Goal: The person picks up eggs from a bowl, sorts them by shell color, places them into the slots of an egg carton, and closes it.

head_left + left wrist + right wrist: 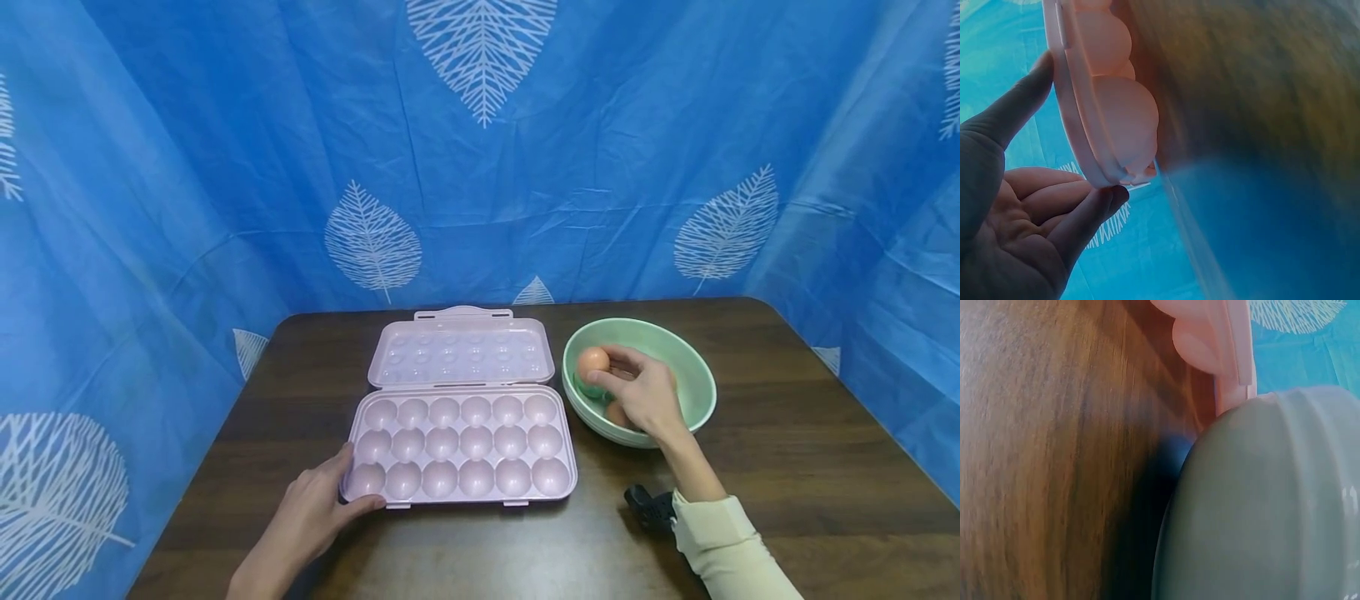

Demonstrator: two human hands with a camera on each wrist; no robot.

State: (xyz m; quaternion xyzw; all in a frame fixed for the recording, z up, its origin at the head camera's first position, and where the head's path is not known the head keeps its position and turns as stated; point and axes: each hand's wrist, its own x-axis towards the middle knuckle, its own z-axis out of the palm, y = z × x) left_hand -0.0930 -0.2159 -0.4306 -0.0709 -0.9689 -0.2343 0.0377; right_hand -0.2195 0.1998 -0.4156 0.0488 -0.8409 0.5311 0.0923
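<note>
An open pink egg box (459, 442) lies on the table, its rows of cups holding no eggs and its lid (461, 352) folded back. My left hand (311, 504) holds the box's near left corner, thumb on the front edge and fingers along the side. The left wrist view shows that thumb (1025, 94) and the fingertips on either side of the corner. My right hand (643, 392) pinches a brown egg (593, 363) over the light green bowl (693, 379). Another brown egg (618, 414) lies in the bowl, partly hidden under this hand.
The bowl stands close to the box's right side; its outer wall (1241, 512) fills much of the right wrist view. A black strap-like object (649, 506) is beside my right wrist. A blue curtain (525, 208) with white leaves hangs behind the dark wooden table (780, 467).
</note>
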